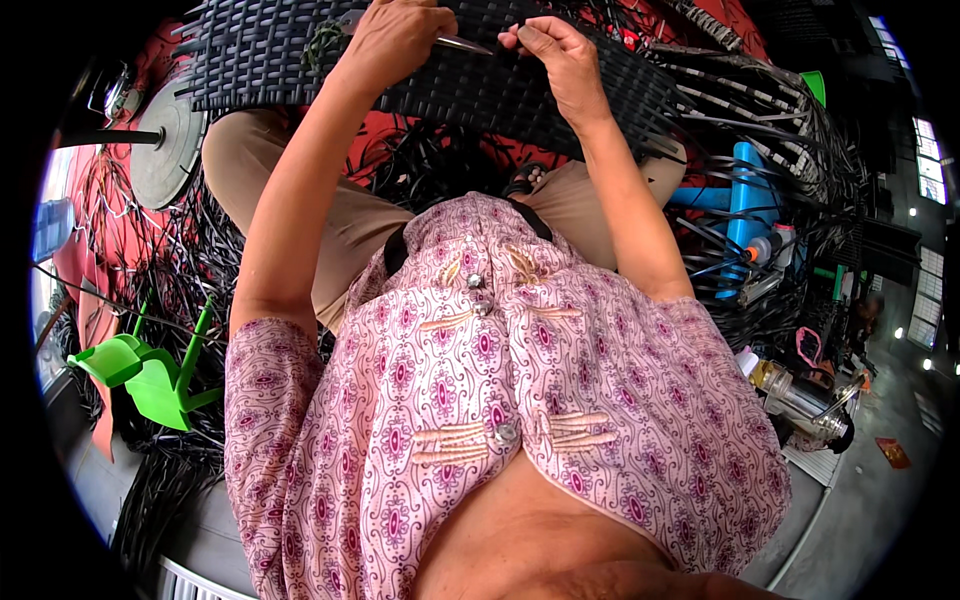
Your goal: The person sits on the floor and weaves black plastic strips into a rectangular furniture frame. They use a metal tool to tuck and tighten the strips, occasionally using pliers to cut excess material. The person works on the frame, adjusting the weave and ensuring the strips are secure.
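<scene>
Across the person's lap lies a black woven panel (470,98), loose strand ends projecting at both sides. The left hand (395,42) is closed around a pointed metal tool (464,44), covering part of it; the tip is directed toward the right hand (562,62). The hands are apart. The right fingers are bent over the panel; whether they grip a strand cannot be determined. Obstructions: tangled black strips (430,160) between the legs, and more at both sides. Left: a grey disc (172,150) and a bright green plastic item (160,388). Right: a blue plastic piece (752,200) partly crossed by strips, and a clear cylinder (803,402).
</scene>
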Demonstrator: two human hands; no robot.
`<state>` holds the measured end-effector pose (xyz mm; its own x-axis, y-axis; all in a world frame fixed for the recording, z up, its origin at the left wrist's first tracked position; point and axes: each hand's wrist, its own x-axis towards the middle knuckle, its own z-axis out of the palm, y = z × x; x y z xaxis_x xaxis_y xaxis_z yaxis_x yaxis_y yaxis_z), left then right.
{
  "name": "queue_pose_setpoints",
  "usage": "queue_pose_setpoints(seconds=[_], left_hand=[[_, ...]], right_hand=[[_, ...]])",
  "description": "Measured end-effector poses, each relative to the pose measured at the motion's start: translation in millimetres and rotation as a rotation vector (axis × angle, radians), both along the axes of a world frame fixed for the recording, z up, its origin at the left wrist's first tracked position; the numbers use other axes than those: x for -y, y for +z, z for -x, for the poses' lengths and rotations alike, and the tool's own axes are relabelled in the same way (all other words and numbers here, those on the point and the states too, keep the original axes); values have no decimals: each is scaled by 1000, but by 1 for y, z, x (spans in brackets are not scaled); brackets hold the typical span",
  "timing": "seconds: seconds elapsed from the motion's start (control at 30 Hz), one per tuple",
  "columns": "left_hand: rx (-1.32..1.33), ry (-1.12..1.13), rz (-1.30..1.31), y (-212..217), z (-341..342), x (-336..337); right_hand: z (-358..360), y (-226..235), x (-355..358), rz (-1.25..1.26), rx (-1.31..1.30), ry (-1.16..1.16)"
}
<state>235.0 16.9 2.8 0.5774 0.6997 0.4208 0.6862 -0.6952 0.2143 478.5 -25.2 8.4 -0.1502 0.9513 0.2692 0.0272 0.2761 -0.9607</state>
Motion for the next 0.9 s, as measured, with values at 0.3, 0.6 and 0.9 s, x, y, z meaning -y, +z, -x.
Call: queue_pose_setpoints(seconds=[0.3, 0.6, 0.9], left_hand=[[93, -102, 67, -16, 7, -17], [68, -58, 84, -18, -21, -6], [69, -45, 11, -12, -17, 0]], right_hand=[[-21, 9, 23, 148, 252, -151], [-12, 9, 32, 76, 651, -322], [4, 3, 23, -205, 914, -303]])
